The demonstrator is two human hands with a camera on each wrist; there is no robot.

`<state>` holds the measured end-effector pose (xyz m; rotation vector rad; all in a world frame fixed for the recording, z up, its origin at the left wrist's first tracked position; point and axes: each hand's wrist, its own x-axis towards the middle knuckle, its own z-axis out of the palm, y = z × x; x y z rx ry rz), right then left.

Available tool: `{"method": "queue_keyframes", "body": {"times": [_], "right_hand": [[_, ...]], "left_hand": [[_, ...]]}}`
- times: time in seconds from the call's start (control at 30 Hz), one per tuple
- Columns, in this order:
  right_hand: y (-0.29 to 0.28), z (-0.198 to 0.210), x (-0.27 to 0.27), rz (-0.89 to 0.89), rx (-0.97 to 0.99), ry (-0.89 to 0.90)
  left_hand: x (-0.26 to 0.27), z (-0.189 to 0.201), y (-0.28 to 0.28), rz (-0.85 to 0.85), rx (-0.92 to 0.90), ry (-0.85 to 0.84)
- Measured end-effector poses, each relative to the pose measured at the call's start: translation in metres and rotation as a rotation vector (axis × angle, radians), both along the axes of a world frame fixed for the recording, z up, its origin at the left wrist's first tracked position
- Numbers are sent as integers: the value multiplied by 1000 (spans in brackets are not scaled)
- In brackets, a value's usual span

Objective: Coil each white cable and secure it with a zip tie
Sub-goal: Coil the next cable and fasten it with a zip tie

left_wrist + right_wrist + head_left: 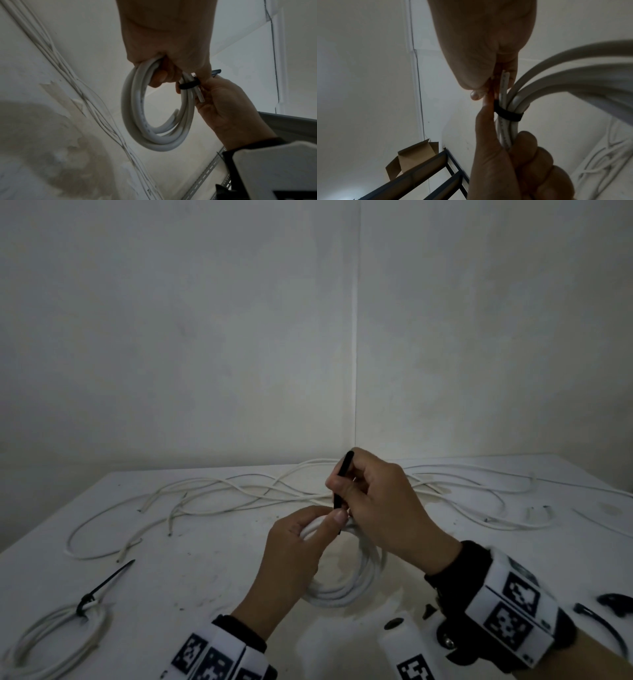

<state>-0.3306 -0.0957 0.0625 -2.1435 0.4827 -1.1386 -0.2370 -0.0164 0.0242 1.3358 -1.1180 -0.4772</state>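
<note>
A white cable coil (342, 590) hangs between both hands above the table (212, 559). My left hand (325, 520) grips the top of the coil (137, 108), fingers curled round its strands. A black zip tie (342, 474) is looped round the strands as a tight band (508, 115) (188, 84). My right hand (342, 491) pinches the tie's tail, which stands up above the fist. One cut cable end (505, 81) pokes up beside the band. In the right wrist view the left hand (513, 162) sits just under the band.
A tied coil (61, 635) with a black zip tie (102, 583) lies front left. Several loose white cables (239, 491) sprawl across the back of the table. Spare black zip ties (603, 628) lie at the right edge. A cardboard box (412, 159) and dark shelf frame (428, 175) stand nearby.
</note>
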Motion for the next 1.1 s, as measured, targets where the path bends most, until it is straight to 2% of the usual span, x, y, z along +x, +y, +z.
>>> {"method": "queue_keyframes", "body": {"times": [0.3,0.4,0.5,0.6,0.67,0.83,0.9,1.0,1.1], "right_hand": [[-3,-3,7,-17,144,-21],[-5,-1,6,60,247,-65],[-9,-12,1,114,261,0],[-1,-24,1,188,363,55],[9,-28,8,169,416,1],[17,-41,33,78,378,-120],[18,-42,41,70,376,-136],[18,-39,50,55,445,-187],[24,-44,61,66,468,-173]], "left_hand": [[-1,-1,5,-3,8,-53],[6,4,5,8,34,-45],[14,7,5,54,71,65],[18,12,7,71,48,175],[17,12,6,72,31,242],[25,7,8,142,32,378],[34,6,14,126,31,335],[48,0,27,100,25,97],[58,-9,41,32,53,-64]]}}
